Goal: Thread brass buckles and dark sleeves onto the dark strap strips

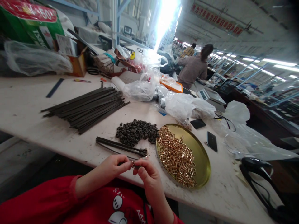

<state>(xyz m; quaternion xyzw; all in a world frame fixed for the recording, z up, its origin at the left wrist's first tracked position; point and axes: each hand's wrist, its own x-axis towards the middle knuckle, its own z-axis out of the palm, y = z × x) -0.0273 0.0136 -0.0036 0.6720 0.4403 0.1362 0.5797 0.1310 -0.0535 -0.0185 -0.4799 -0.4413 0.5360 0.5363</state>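
Close to the table's front edge, my left hand (113,167) and my right hand (149,177) meet fingertip to fingertip. A small gold buckle (132,163) shows between them, with a dark strap (137,167) at it. Both hands are closed in a pinch on this strap; fingers cover most of it. Just beyond lie a few dark straps (119,145) with gold buckles at their right ends. A heap of small dark loops (137,132) sits behind these. On the right, a round gold tray (202,158) carries a pile of gold buckles (176,155).
A bundle of long dark strips (86,107) lies at the left. Clear plastic bags (178,104) crowd the back. A phone (211,141) and a black device with a cable (255,163) are to the right. Another person (192,68) stands farther off.
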